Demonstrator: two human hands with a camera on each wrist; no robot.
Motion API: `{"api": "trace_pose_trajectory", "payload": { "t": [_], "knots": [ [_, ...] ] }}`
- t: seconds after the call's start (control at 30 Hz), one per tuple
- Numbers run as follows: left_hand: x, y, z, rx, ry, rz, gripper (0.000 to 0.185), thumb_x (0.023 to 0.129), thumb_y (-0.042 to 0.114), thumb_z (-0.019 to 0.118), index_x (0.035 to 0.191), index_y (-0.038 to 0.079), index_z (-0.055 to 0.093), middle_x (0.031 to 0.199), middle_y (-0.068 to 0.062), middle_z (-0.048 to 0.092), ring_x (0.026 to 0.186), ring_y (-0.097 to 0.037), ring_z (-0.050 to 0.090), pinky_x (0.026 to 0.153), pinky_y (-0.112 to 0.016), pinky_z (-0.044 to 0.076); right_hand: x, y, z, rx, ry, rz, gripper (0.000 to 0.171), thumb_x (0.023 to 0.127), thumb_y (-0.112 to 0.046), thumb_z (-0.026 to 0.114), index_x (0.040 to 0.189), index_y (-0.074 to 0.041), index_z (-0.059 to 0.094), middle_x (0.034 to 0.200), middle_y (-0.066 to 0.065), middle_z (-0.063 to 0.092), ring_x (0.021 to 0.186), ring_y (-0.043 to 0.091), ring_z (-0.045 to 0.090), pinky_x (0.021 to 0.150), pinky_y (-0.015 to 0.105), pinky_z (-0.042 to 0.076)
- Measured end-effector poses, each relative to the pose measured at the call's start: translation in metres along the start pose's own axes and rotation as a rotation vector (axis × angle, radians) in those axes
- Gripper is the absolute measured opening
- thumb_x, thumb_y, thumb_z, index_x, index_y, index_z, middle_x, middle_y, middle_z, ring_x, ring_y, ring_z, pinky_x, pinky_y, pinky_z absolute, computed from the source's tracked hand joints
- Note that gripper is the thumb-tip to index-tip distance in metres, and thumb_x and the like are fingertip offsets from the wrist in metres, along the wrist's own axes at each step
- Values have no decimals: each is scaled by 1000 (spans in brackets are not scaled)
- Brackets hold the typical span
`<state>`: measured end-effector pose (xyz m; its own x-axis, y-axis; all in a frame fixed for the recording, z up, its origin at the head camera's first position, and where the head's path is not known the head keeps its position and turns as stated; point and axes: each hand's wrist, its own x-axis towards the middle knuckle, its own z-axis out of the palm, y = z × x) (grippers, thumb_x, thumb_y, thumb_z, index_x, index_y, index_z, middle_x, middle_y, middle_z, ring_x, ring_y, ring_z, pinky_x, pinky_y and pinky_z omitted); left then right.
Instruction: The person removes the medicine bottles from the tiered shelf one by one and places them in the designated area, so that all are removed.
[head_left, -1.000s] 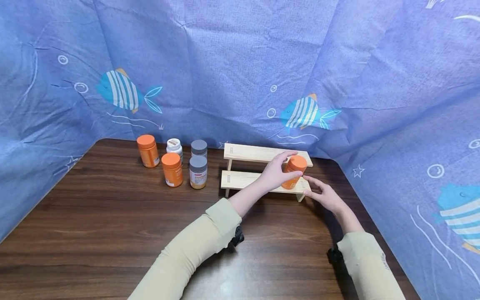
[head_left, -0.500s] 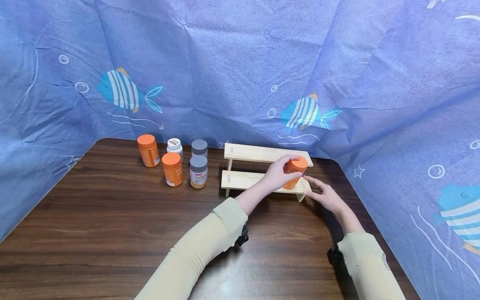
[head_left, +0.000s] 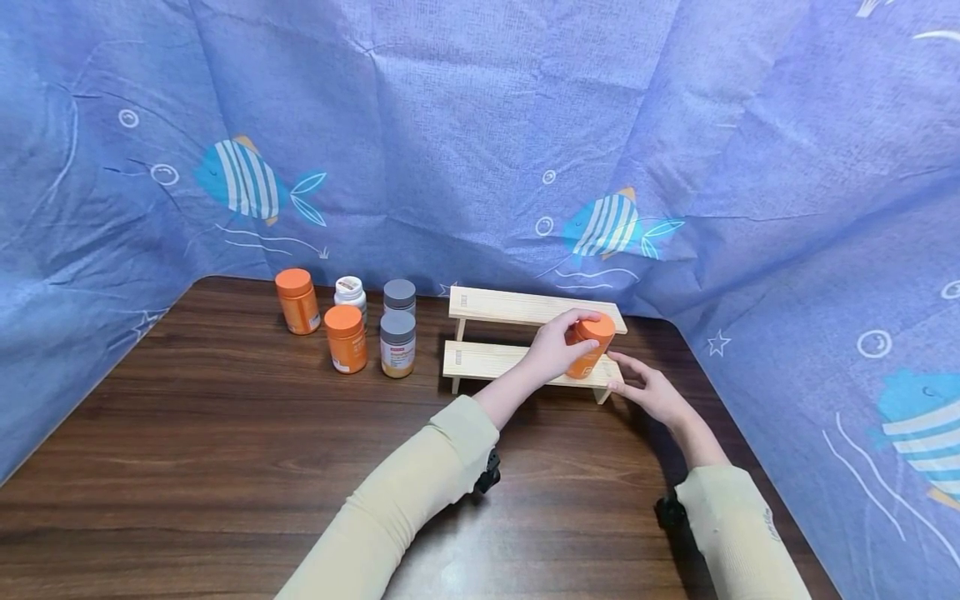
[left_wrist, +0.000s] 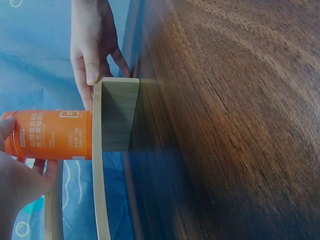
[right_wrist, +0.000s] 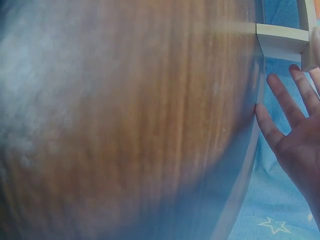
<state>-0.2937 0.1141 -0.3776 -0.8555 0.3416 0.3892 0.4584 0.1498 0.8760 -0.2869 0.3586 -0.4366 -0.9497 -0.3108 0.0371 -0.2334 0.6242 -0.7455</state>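
My left hand (head_left: pixel 551 352) grips an orange bottle (head_left: pixel 588 360) with an orange cap. It stands upright at the right end of the lower board of a two-step wooden shelf (head_left: pixel 483 360). In the left wrist view the bottle's (left_wrist: pixel 55 135) base meets the board, with thumb and fingers on either side near the cap. My right hand (head_left: pixel 654 396) holds the lower board's right end between thumb and index finger. Its other fingers spread beside the shelf leg (right_wrist: pixel 282 42) in the right wrist view.
Left of the shelf stand two orange bottles (head_left: pixel 298 304) (head_left: pixel 347 343), a white bottle (head_left: pixel 350 293) and two grey-capped jars (head_left: pixel 397 346) (head_left: pixel 400 296). A blue fish-print cloth (head_left: pixel 465 150) hangs behind and beside the dark wooden table (head_left: pixel 225 467).
My left hand and forearm have shifted slightly right, with the fingers closer round the bottle. The bottle has barely moved, and my right hand stays at the shelf's end.
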Motion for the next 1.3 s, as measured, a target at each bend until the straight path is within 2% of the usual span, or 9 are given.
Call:
{"api": "trace_pose_trajectory", "payload": {
  "t": [0.4,0.53,0.77,1.1,1.3],
  "knots": [
    [-3,0,-1,30,18,10,36,84,12,71,119,16,63,119,-1,63,97,-10,58,84,-18,46,-1,-2,0,-11,7,5,62,91,-28,64,144,-9,38,140,22,44,116,39,53,89,29,45],
    [-6,3,-3,28,26,4,36,84,13,72,118,16,63,117,0,64,94,-11,57,82,-18,46,-1,-3,0,-3,1,11,62,91,-29,64,144,-10,38,141,21,44,117,38,53,89,27,45],
    [-9,12,-11,21,24,-1,35,82,12,73,116,16,64,114,-1,65,93,-11,58,80,-19,46,-1,-2,-1,4,-7,1,61,92,-27,63,145,-11,37,142,20,43,118,37,51,86,17,43],
    [-15,29,-24,27,7,-5,35,82,11,74,115,15,65,115,-1,65,93,-13,57,79,-20,47,-1,-4,-1,1,-2,-5,61,91,-26,63,144,-11,38,141,19,45,119,34,51,87,17,42],
    [-21,43,-32,35,7,-35,34,82,13,74,114,17,65,113,-1,65,96,-16,58,78,-23,48,-1,-3,0,19,-2,-11,61,91,-24,64,144,-9,39,140,21,45,118,36,52,85,13,42]
  ]
}}
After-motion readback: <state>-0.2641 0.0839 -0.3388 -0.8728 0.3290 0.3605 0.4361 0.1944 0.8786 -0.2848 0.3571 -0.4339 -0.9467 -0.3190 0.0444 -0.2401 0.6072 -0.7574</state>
